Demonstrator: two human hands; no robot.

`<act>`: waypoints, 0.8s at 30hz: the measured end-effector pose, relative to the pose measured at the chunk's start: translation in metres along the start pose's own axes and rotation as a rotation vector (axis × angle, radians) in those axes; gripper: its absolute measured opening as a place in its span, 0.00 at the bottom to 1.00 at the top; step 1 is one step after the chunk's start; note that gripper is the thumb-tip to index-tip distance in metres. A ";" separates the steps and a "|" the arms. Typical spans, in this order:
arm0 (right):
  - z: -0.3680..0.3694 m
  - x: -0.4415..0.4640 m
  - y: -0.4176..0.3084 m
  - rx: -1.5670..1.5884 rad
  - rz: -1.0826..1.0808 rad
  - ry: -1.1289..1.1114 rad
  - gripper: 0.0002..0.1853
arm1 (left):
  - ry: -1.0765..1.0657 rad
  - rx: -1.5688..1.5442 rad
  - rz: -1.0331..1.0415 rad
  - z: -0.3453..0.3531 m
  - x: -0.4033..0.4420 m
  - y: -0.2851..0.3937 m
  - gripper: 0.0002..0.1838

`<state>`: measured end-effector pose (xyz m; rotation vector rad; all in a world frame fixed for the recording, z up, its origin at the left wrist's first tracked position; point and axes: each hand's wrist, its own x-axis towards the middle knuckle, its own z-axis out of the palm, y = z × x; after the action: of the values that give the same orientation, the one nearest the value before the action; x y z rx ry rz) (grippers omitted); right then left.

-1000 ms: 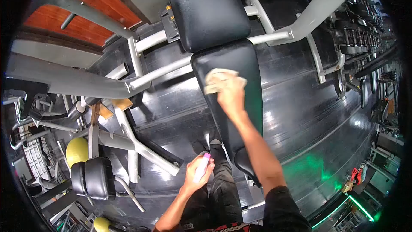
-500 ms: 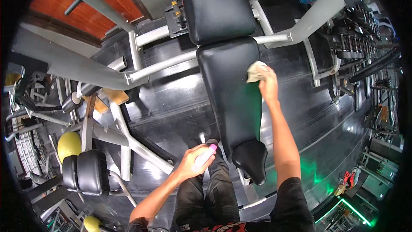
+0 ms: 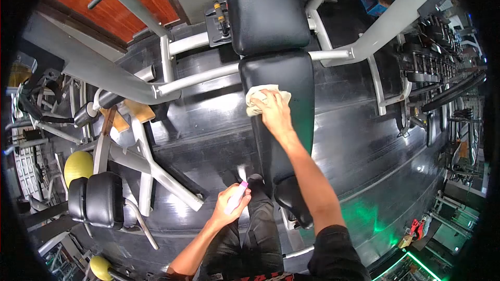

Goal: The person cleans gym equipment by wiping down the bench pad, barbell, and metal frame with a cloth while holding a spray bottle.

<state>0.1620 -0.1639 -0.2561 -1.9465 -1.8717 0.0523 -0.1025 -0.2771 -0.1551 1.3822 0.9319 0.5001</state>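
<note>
Under my right hand (image 3: 277, 117), a crumpled cream cloth (image 3: 255, 102) lies pressed on the long black bench pad (image 3: 292, 148), at its left edge. My right fingers are closed on the cloth. Low in the middle, my left hand (image 3: 227, 208) is wrapped round a pale bottle (image 3: 237, 198) with a pink top, held beside the bench and above my legs. The padded backrest (image 3: 268, 13) rises beyond the bench pad. A smaller black seat (image 3: 292, 200) is at the near end, partly behind my right arm.
Grey metal frame bars (image 3: 200, 79) extend from both sides of the bench. At the left are a padded machine seat (image 3: 104, 200) and a yellow ball (image 3: 79, 166). Dumbbell racks (image 3: 429, 65) stand at the right, and a blue box (image 3: 373, 2) lies at the upper right.
Over the last half second, my right hand and the cloth have moved left across the pad, from its right edge to its left edge. My left hand with the bottle has shifted slightly left and down.
</note>
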 end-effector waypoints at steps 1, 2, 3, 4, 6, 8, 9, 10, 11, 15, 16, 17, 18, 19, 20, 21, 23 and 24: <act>-0.010 -0.003 0.014 0.031 -0.051 -0.035 0.21 | 0.001 0.001 0.001 0.003 -0.002 0.000 0.07; -0.021 -0.007 0.028 -0.029 -0.066 -0.031 0.22 | -0.014 0.002 0.003 0.006 -0.004 0.000 0.07; -0.028 -0.013 0.045 -0.020 -0.032 0.008 0.23 | -0.029 0.003 0.004 0.008 -0.006 0.001 0.07; -0.033 -0.019 0.064 0.022 0.047 0.036 0.27 | -0.038 0.033 0.023 0.010 -0.007 0.004 0.08; -0.044 -0.032 0.090 -0.007 0.254 0.139 0.25 | -0.030 0.052 0.059 0.012 -0.007 0.007 0.08; -0.032 -0.045 0.112 0.039 0.491 0.230 0.25 | -0.021 0.060 0.053 0.014 -0.012 0.010 0.08; -0.028 -0.049 0.115 0.086 0.617 0.244 0.25 | -0.017 0.060 0.047 0.016 -0.015 0.010 0.08; -0.029 -0.047 0.104 0.054 0.512 0.286 0.24 | -0.008 0.067 0.042 0.017 -0.016 0.010 0.08; -0.026 -0.042 0.089 0.020 0.405 0.330 0.23 | 0.002 0.073 0.041 0.019 -0.015 0.010 0.08; 0.004 -0.022 -0.007 0.221 0.198 0.067 0.18 | -0.008 0.061 -0.011 0.028 -0.017 0.012 0.08; 0.013 -0.020 -0.026 0.207 0.092 -0.011 0.19 | -0.009 0.072 0.009 0.031 -0.017 0.016 0.07; 0.031 -0.023 -0.033 0.134 -0.055 -0.068 0.16 | -0.007 0.081 0.027 0.033 -0.017 0.019 0.07; 0.037 -0.025 -0.036 0.015 -0.116 -0.156 0.15 | -0.006 0.115 0.062 0.034 -0.016 0.024 0.07; 0.043 -0.026 -0.036 -0.105 -0.178 -0.243 0.14 | -0.008 0.117 0.062 0.036 -0.016 0.024 0.07; 0.043 -0.030 -0.029 -0.058 -0.206 -0.196 0.13 | 0.000 0.101 0.055 0.036 -0.017 0.024 0.07; 0.040 -0.035 -0.017 -0.012 -0.233 -0.149 0.13 | 0.007 0.083 0.048 0.037 -0.017 0.023 0.07; 0.021 -0.046 0.014 0.070 -0.210 -0.031 0.14 | 0.020 0.069 0.073 0.038 -0.017 0.020 0.06; 0.000 -0.048 0.025 0.152 -0.107 0.015 0.14 | 0.037 0.054 0.095 0.039 -0.019 0.019 0.06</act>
<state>0.1813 -0.2100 -0.2778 -1.7394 -1.9006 0.1422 -0.0782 -0.3122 -0.1353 1.4759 0.9182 0.5772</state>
